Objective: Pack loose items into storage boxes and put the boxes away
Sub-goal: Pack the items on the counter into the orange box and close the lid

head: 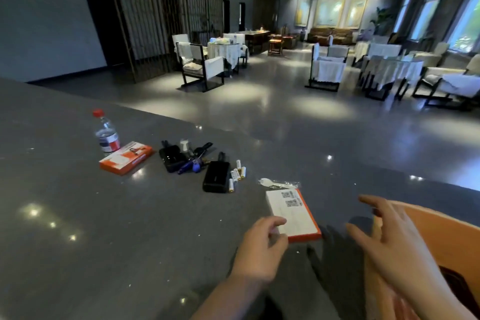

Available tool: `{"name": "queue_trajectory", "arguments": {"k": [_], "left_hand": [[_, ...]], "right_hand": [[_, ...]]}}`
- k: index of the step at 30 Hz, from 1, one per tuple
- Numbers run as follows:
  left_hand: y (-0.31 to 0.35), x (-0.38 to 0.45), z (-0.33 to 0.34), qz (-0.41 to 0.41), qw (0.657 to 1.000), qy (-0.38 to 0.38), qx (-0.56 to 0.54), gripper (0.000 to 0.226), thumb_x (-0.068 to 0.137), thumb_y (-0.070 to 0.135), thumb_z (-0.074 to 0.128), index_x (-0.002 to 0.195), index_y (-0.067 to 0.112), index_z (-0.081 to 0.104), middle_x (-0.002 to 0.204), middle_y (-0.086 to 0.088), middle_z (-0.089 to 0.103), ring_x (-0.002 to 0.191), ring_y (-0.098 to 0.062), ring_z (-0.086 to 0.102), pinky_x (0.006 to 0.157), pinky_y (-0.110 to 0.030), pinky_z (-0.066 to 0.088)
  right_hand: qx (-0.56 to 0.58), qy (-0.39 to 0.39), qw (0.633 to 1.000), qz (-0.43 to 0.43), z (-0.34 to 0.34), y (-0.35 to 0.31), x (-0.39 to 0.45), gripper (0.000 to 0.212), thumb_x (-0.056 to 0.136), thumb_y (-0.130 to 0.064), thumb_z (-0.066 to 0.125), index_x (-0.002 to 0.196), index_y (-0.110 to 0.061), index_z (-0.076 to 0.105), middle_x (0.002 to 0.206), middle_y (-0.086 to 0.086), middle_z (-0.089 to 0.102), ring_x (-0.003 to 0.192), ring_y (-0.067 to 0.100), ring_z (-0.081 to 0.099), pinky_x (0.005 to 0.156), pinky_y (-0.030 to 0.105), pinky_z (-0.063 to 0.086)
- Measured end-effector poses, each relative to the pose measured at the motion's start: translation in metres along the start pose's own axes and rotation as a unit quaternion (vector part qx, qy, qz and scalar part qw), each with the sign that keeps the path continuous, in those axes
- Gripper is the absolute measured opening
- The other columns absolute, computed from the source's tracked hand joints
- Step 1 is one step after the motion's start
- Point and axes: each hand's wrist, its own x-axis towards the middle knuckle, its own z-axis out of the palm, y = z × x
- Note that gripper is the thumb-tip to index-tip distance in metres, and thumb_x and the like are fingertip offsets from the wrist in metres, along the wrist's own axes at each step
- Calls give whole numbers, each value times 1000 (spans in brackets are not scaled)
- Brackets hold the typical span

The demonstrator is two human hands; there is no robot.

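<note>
Lying on the grey counter (78, 215), the task's loose items and boxes are placed here relative to the near orange-edged box (292, 213), read from left to right. Far to its left and further back stands a clear water bottle (106, 132) with a red cap, partly filled. Just beside the bottle lies a second flat orange box (126, 158), closed, its contents hidden. Between that box and the near one sits a cluster: a black pouch (171, 158), a bunch of keys (193, 162) with a blue fob, a black case (217, 176), and several white batteries (237, 174) lying loose just beside the case. Immediately behind the near box lies a white plastic spork (275, 182) in a clear wrapper. The near box lies flat, white face with printed codes uppermost, closed. The left hand (262, 247) touches its near left corner with curled fingers; whether it actually grips the box cannot be told. To the box's right, the right hand (389, 239) hovers with fingers spread and relaxed, holding nothing, above an orange-brown container (441, 236) whose interior is mostly hidden.
</note>
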Motion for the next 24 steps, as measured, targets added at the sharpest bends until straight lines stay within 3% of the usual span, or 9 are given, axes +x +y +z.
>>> {"name": "queue_trajectory", "arguments": {"k": [3, 6, 8, 10, 15, 19, 24], "left_hand": [[-33, -1, -44, -30, 997, 61, -24, 26, 76, 30, 59, 89, 53, 62, 96, 19, 63, 94, 5, 56, 83, -16, 47], [-69, 5, -88, -51, 994, 93, -28, 29, 63, 45, 57, 89, 55, 63, 93, 11, 66, 88, 0, 60, 82, -19, 48], [-84, 12, -117, -74, 992, 102, -29, 19, 64, 33, 61, 80, 42, 67, 92, 7, 67, 85, 1, 60, 80, -17, 48], [-99, 22, -147, -86, 989, 115, -25, 25, 67, 21, 63, 82, 40, 64, 92, 3, 68, 84, -1, 62, 83, -19, 49], [-125, 66, -217, -89, 991, 88, 37, 30, 82, 7, 65, 97, 32, 60, 105, 7, 62, 96, -2, 58, 77, -5, 41], [-136, 126, -254, -51, 989, 86, 114, 34, 85, 16, 64, 117, 25, 58, 119, 5, 56, 110, -10, 53, 96, -23, 40], [-146, 207, -275, -77, 974, 74, 200, 48, 85, 30, 61, 131, 27, 48, 136, 0, 42, 125, -23, 41, 103, -35, 39]], "right_hand": [[72, -14, 995, -71, 48, -43, -7, 51, 73, -23, 81, 116, -33, 54, 116, -4, 54, 112, 18, 52, 96, 35, 40], [93, -76, 991, -61, 106, -68, -1, 50, 71, -23, 82, 106, -41, 51, 111, -11, 54, 108, 16, 54, 93, 35, 46], [87, -122, 988, -47, 140, -83, 10, 49, 70, -24, 82, 104, -41, 50, 109, -10, 55, 107, 15, 56, 91, 26, 43], [83, -151, 984, -41, 168, -100, 23, 47, 70, -25, 80, 104, -39, 50, 108, -9, 56, 107, 12, 58, 90, 21, 41], [57, -151, 987, -17, 225, -149, 71, 47, 75, -32, 71, 119, -31, 54, 117, -9, 55, 112, 11, 54, 95, 29, 45], [14, -129, 992, 4, 258, -186, 119, 59, 80, -33, 66, 134, -23, 46, 133, -1, 50, 124, 19, 45, 100, 31, 42], [-93, -130, 986, 53, 287, -211, 162, 72, 81, -50, 65, 138, -19, 34, 139, 5, 41, 133, 26, 33, 105, 38, 38]]}}
